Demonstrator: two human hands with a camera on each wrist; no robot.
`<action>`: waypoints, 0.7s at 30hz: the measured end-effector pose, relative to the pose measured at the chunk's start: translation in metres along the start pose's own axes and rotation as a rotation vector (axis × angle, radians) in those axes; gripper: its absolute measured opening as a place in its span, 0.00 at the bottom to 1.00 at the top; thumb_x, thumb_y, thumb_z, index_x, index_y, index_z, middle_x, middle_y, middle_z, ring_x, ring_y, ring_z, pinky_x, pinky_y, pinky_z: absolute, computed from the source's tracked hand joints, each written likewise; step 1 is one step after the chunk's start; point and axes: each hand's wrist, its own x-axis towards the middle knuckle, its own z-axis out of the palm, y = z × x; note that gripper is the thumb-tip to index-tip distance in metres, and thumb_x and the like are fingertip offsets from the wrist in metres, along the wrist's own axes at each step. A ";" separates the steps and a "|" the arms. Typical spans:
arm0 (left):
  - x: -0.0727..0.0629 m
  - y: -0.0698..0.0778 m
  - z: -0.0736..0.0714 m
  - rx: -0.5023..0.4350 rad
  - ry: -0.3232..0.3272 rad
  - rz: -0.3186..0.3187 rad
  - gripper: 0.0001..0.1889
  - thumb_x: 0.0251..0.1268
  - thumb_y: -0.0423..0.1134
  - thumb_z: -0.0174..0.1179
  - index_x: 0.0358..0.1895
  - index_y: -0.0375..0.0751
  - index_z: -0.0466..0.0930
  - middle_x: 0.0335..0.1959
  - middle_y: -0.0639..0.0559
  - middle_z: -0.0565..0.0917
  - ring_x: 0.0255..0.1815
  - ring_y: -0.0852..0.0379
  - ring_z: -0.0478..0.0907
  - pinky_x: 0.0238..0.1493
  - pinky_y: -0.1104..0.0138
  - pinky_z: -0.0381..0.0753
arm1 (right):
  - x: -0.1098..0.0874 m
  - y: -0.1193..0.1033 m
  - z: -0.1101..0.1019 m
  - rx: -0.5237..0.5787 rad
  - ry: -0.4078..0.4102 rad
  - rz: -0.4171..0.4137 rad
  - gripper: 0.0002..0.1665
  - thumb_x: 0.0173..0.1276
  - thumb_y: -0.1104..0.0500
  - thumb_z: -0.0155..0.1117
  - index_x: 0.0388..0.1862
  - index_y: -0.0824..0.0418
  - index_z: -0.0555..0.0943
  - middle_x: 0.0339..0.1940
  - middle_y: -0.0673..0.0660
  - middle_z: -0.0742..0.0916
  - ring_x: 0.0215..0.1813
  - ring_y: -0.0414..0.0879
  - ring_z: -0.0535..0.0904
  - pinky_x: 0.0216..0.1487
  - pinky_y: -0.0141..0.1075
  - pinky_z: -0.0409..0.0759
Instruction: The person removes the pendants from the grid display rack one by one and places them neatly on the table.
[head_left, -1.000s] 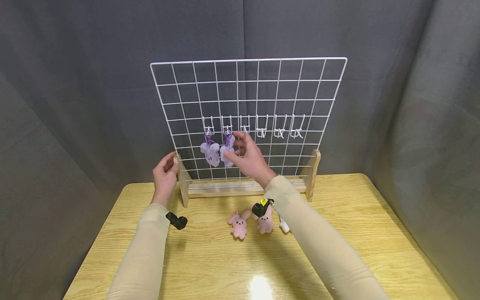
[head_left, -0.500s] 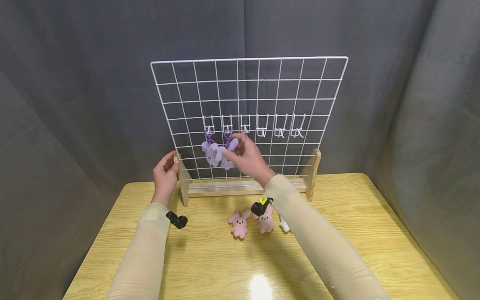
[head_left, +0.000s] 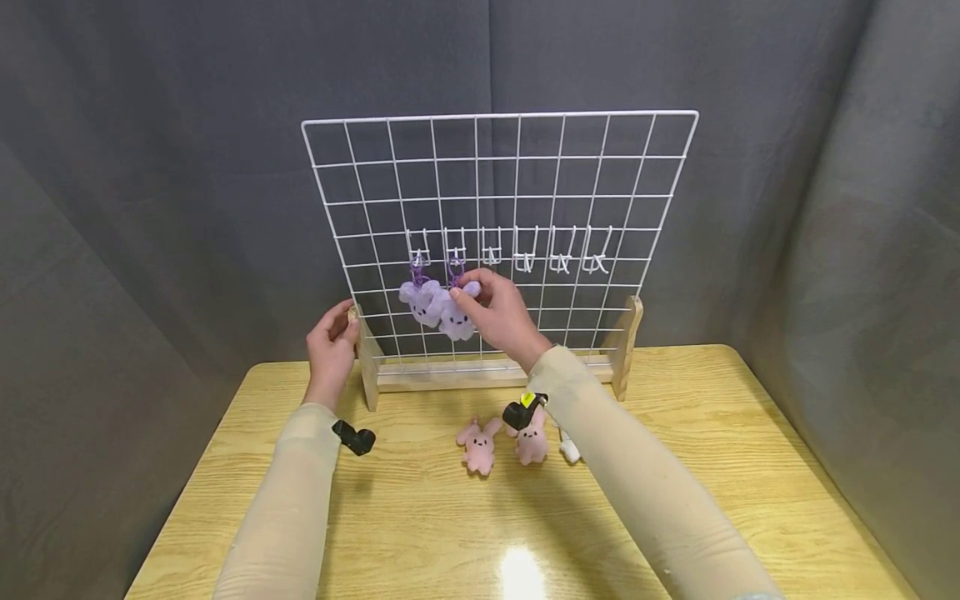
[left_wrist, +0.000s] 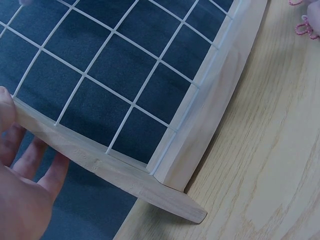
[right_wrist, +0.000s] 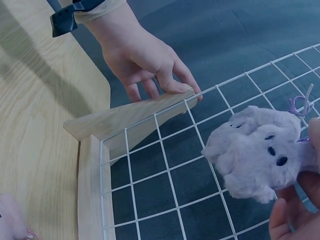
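Note:
Two lilac plush keychains hang by purple cords from the two leftmost hooks of a white wire grid rack [head_left: 498,158]. With thumb and fingers, my right hand [head_left: 504,312] holds the second lilac plush keychain [head_left: 456,318] near its ear; its face turns forward. The first lilac plush keychain [head_left: 422,303] hangs close against it on the left. In the right wrist view, the plush held [right_wrist: 267,157] covers part of its neighbour, and the fingers are partly cut off. My left hand [head_left: 330,350] grips the top of the rack's left wooden upright [left_wrist: 100,162], thumb on one side, fingers on the other.
Several more white hooks [head_left: 525,260] to the right carry no plush. On the wooden table [head_left: 420,517] in front lie two pink plush bunnies, one left [head_left: 479,450] and one right [head_left: 532,443], and a white item [head_left: 570,450] partly behind my right sleeve. Grey curtain [head_left: 187,167] surrounds the table.
The second lilac plush has turned from sideways to face forward, against the first one. My right hand has shifted slightly round its ear. The left hand stays on the upright.

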 end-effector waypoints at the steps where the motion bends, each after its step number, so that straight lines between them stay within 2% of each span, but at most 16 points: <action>1: 0.000 0.000 0.000 -0.001 0.001 0.001 0.21 0.81 0.33 0.57 0.72 0.47 0.78 0.66 0.41 0.82 0.57 0.57 0.79 0.46 0.75 0.77 | 0.000 0.000 0.000 -0.007 0.002 -0.007 0.12 0.78 0.56 0.66 0.54 0.62 0.83 0.43 0.58 0.89 0.41 0.45 0.84 0.39 0.34 0.82; 14: 0.000 0.000 0.000 -0.013 -0.003 -0.002 0.21 0.82 0.34 0.57 0.72 0.48 0.78 0.66 0.41 0.81 0.57 0.58 0.79 0.46 0.74 0.77 | -0.003 -0.002 -0.002 -0.007 0.016 -0.040 0.12 0.79 0.55 0.66 0.51 0.62 0.86 0.35 0.55 0.87 0.36 0.43 0.83 0.34 0.33 0.83; 21: 0.000 -0.001 -0.001 -0.010 -0.010 0.006 0.21 0.81 0.35 0.57 0.72 0.48 0.78 0.67 0.41 0.82 0.59 0.57 0.79 0.48 0.75 0.77 | -0.004 -0.006 0.000 0.020 0.041 -0.034 0.11 0.78 0.53 0.67 0.46 0.60 0.86 0.35 0.55 0.87 0.33 0.42 0.81 0.30 0.34 0.82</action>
